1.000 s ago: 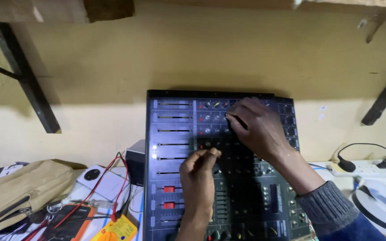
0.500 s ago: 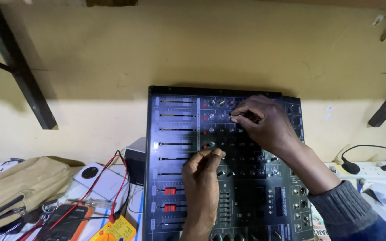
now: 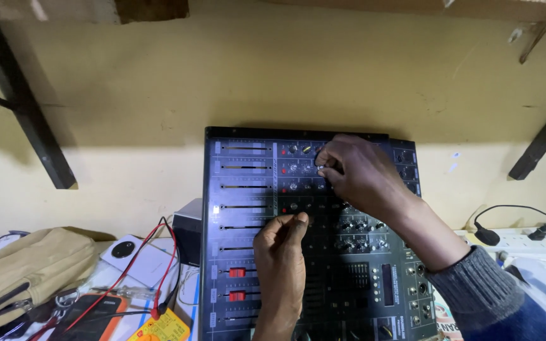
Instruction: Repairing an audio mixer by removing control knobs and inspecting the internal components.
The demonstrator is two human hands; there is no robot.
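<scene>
The audio mixer (image 3: 311, 240) stands propped upright against the yellow wall (image 3: 127, 107), its control face toward the camera and its lower edge among the clutter on the bench. It is a dark slab: slider slots run in rows down the left half, two of them with red caps near the bottom, and small round knobs fill the upper right, with sockets and a small display lower right.

Step in hand, as judged: working the knobs, both hands on the panel at once. The right hand (image 3: 364, 180) reaches in from the right in a grey knitted cuff and blue sleeve; its thumb and forefinger are closed in a pinch on a small knob (image 3: 321, 168) in the upper rows, the other fingers curled loosely over the panel. The left hand (image 3: 280, 265) comes up from below; thumb and forefinger are nearly together at a knob in the middle of the panel, but the fingertips hide it, so whether it is truly gripped cannot be told.

Any next move calls for a light, small twist without pushing the propped unit off the wall.

Left of the mixer lie a tan bag (image 3: 26, 271), a white box (image 3: 137, 256), red and black test leads (image 3: 140, 271) and a yellow meter (image 3: 162, 328). To the right sits a white power strip (image 3: 519, 239) with black plugs.
</scene>
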